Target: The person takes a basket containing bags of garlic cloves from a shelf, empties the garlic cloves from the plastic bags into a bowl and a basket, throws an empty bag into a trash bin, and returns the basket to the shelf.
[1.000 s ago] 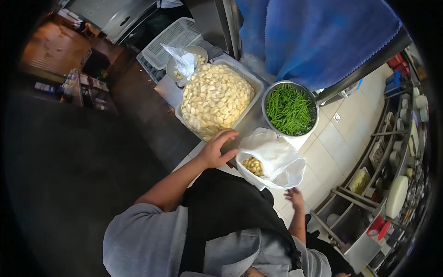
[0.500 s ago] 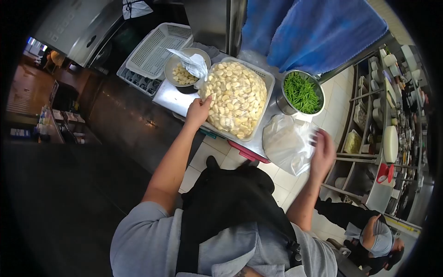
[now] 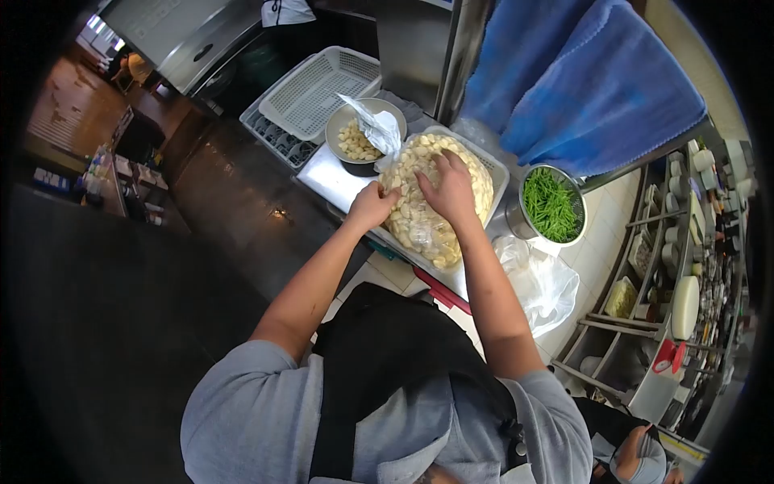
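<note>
A big clear plastic bag [image 3: 436, 239], full of pale pieces like peeled garlic cloves, lies in a white tray [image 3: 501, 179] on a metal table. My left hand [image 3: 369, 207] is closed at the bag's left side, with thumb and fingers pinching the plastic. On top of the bag rests my right hand [image 3: 450, 192], its fingers spread and touching the plastic. Behind my left hand, a bowl [image 3: 395, 109] holds more pale pieces and a crumpled silvery-white packet [image 3: 379, 129].
Right of the tray stands a metal colander [image 3: 582, 211] of green vegetables [image 3: 551, 205], with a white plastic bag [image 3: 548, 292] in front. A white perforated basket [image 3: 310, 90] sits at the back left. Blue cloths [image 3: 592, 89] hang behind. A person [image 3: 637, 453] is at lower right.
My right hand has moved left from the white plastic bag onto the bag of pale pieces. My left hand stays at that bag's left side. The view has shifted.
</note>
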Demonstrator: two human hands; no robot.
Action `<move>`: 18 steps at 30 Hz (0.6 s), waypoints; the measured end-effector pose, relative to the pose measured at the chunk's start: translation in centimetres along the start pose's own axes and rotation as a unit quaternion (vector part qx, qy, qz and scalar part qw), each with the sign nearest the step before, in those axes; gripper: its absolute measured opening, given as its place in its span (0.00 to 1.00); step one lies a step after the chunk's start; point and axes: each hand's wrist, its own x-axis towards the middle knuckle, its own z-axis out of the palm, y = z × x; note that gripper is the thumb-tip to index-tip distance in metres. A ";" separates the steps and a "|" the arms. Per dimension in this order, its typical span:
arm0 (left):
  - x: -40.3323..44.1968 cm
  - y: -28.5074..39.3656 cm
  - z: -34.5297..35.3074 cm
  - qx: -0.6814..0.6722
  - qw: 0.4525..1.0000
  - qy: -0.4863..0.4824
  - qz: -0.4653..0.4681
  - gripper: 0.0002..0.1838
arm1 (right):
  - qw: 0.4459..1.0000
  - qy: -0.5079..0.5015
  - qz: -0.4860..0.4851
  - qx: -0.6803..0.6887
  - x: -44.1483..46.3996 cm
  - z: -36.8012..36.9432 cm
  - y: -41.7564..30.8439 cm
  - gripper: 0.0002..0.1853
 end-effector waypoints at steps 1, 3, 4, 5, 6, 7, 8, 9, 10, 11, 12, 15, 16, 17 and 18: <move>-0.3 -0.4 0.1 -0.007 0.999 0.010 0.034 0.36 | 0.998 -0.038 -0.035 0.018 1.7 1.3 -0.3 0.36; 0.3 -1.6 0.2 -0.013 0.997 0.017 0.070 0.32 | 0.994 -0.072 -0.051 -0.068 4.8 3.8 -1.9 0.36; 0.9 -3.0 0.1 -0.118 0.991 -0.007 0.058 0.28 | 0.980 -0.105 -0.065 -0.155 5.8 4.6 -2.5 0.36; 1.7 -4.3 -0.2 -0.222 0.973 -0.030 0.046 0.23 | 0.980 -0.105 -0.064 -0.155 6.6 5.1 -2.9 0.36; 1.9 -4.6 -1.1 -0.253 0.967 -0.023 0.016 0.16 | 0.964 -0.180 -0.056 -0.189 7.5 5.7 -3.2 0.34; 2.7 -5.1 -1.7 -0.253 0.967 -0.025 0.016 0.16 | 0.940 -0.254 -0.047 -0.221 8.2 6.1 -3.4 0.31; 3.6 -5.6 -2.4 -0.273 0.962 0.032 -0.009 0.17 | 0.940 -0.254 -0.046 -0.223 8.6 7.1 -3.0 0.31; 4.7 -6.5 -2.9 -0.291 0.952 0.086 -0.035 0.18 | 0.946 -0.232 -0.065 -0.218 8.6 8.4 -2.0 0.26; 6.2 -7.6 -3.4 -0.323 0.938 0.108 -0.057 0.18 | 0.951 -0.207 -0.084 -0.215 9.0 9.0 -1.5 0.21; 7.9 -8.5 -4.0 -0.323 0.935 0.114 -0.091 0.19 | 0.951 -0.207 -0.078 -0.218 9.2 9.4 -1.0 0.21; 9.4 -9.1 -4.5 -0.334 0.930 0.108 -0.106 0.19 | 0.959 -0.207 -0.069 -0.183 9.5 9.2 -0.9 0.18; 14.1 -10.0 -5.4 -0.340 0.928 0.079 -0.129 0.21 | 0.979 -0.158 -0.043 -0.120 9.6 8.6 -1.2 0.16; 15.5 -9.9 -5.4 -0.342 0.927 0.071 -0.138 0.22 | 0.989 -0.112 -0.042 -0.091 9.9 8.3 -1.4 0.16; 16.6 -10.2 -5.4 -0.345 0.926 0.059 -0.141 0.22 | 0.988 -0.115 -0.034 -0.099 10.1 8.0 -1.6 0.16; 17.4 -10.4 -5.7 -0.352 0.925 0.050 -0.133 0.20 | 0.989 -0.104 -0.016 -0.108 10.4 7.2 -2.6 0.18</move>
